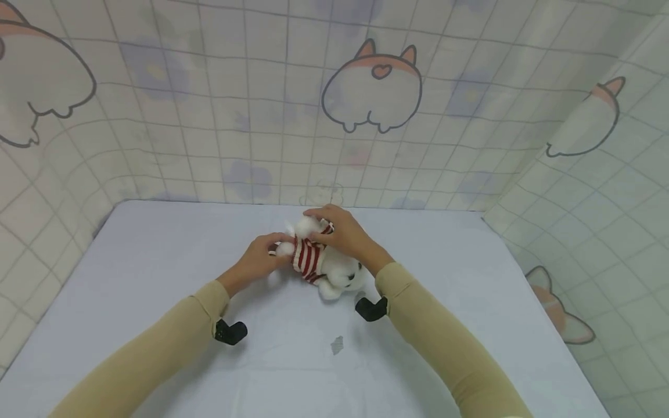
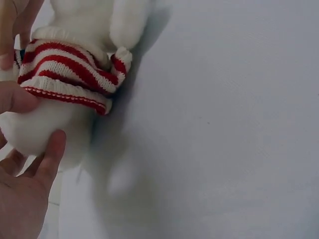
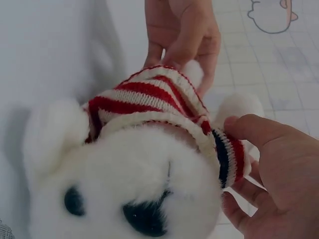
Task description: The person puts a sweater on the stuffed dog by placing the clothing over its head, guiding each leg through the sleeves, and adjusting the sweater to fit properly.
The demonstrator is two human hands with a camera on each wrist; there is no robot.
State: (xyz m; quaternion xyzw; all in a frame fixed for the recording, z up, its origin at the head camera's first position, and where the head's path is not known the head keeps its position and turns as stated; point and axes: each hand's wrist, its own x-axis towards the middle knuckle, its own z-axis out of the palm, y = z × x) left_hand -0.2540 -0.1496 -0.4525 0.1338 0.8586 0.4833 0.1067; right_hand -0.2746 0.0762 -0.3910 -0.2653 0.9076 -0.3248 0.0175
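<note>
Both sleeves (image 1: 157,348) reach in; left hand (image 1: 256,262) and right hand (image 1: 345,235) pinch the plush dog's (image 1: 334,273) striped sweater (image 1: 308,258).

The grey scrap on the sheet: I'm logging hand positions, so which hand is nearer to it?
Right, narrowly. The right hand grips the sweater on the plush dog, directly beyond the grey scrap. The left hand holds the dog's rear, farther left.

Both arms reached forward, tan sleeves to wrists. Left hand (image 1: 257,259) and right hand (image 1: 342,232) met at centre, fingers curled, pinching.
</note>
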